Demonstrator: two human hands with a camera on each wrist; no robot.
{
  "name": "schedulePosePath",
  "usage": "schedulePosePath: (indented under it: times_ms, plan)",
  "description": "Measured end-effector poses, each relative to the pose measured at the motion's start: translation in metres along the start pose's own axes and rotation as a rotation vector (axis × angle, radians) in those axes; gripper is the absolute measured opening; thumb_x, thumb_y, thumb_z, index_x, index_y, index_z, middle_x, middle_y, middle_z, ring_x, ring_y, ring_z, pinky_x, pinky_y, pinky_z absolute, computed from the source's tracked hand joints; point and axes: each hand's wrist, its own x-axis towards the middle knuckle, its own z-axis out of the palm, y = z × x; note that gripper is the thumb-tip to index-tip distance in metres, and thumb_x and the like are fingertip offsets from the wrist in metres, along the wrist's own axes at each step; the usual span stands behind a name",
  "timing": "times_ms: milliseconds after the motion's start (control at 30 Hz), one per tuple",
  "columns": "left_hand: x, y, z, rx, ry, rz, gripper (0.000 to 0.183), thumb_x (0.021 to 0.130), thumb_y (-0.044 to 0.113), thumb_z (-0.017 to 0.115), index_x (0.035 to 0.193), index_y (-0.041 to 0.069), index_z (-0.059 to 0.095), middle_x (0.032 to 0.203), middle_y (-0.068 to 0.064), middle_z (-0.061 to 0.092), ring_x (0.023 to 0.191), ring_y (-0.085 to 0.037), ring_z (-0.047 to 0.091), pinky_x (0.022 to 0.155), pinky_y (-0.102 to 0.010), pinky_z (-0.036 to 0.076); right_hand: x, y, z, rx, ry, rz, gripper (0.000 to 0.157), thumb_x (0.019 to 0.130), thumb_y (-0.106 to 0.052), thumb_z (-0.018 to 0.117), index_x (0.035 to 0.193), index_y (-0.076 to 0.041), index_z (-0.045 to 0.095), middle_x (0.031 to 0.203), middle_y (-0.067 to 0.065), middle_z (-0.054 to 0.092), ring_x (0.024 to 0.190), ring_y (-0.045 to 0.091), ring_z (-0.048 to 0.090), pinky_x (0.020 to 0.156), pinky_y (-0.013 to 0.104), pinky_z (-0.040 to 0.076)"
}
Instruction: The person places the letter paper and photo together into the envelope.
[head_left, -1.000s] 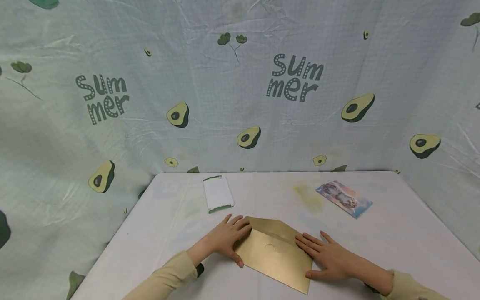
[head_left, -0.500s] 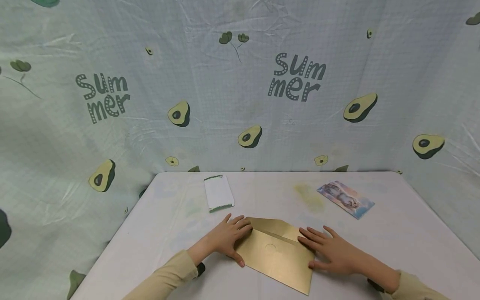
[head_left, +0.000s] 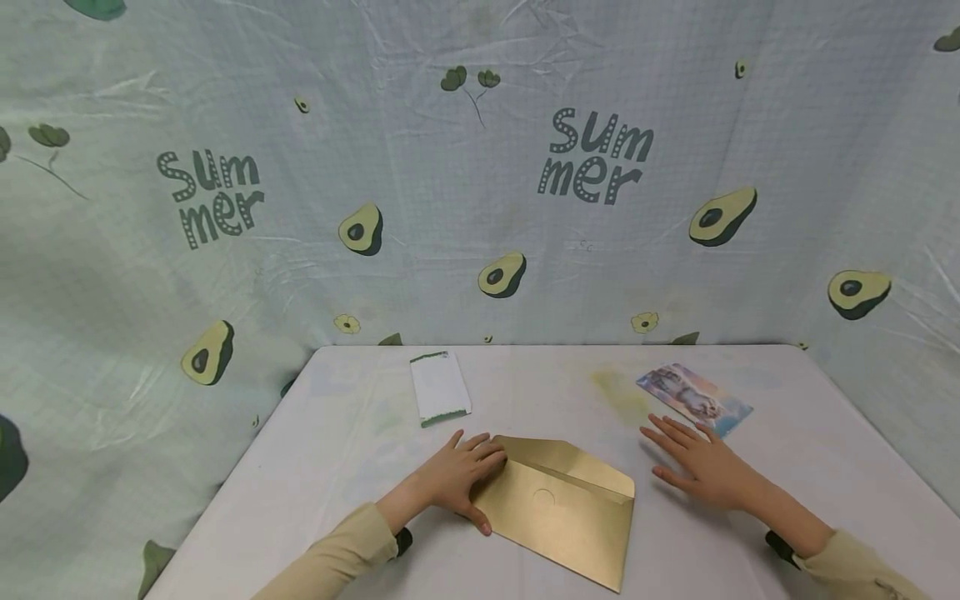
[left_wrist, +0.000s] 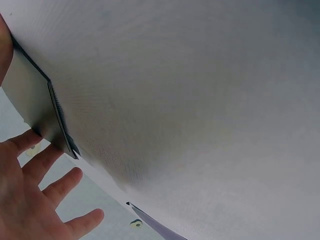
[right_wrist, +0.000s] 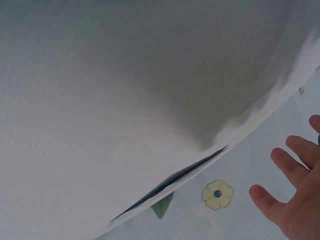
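As the gold envelope (head_left: 558, 518) seems light and slick, its edges suit holding; left grip (head_left: 461, 480) lies spread across one end, right grip (head_left: 701, 469) spread, apart.

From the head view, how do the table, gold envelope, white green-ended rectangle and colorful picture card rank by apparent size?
1. Table
2. Gold envelope
3. Unsure: picture card and white rectangle look too alike to rank.
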Motion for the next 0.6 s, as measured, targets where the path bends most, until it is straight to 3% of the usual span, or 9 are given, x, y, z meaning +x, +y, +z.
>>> schedulePosePath:
  times_ms: [233,600]
  plan:
    - [0.000,0.000,0.001,-0.003,-0.004,0.000,0.106,0.054,0.076,0.059,0.137,0.015,0.035,0.139,-0.001,0.039,0.132,-0.025,0.032,0.100,-0.053,0.030,0.000,0.025,-0.007,-0.030,0.020,0.070,0.056,0.086,-0.041,0.054,0.133,-0.013,0.042,0.137,0.015,0.040,0.121,0.035,0.039,0.094,0.058,0.025]
    - [0.001,0.000,0.000,0.021,0.004,0.009,0.106,0.054,0.077,0.058,0.137,0.015,0.036,0.139,-0.001,0.040,0.131,-0.025,0.032,0.100,-0.052,0.030,0.003,0.047,-0.016,-0.117,0.133,0.099,0.051,0.084,-0.033,0.058,0.125,-0.004,0.050,0.127,0.020,0.048,0.114,0.036,0.044,0.085,0.057,0.033]
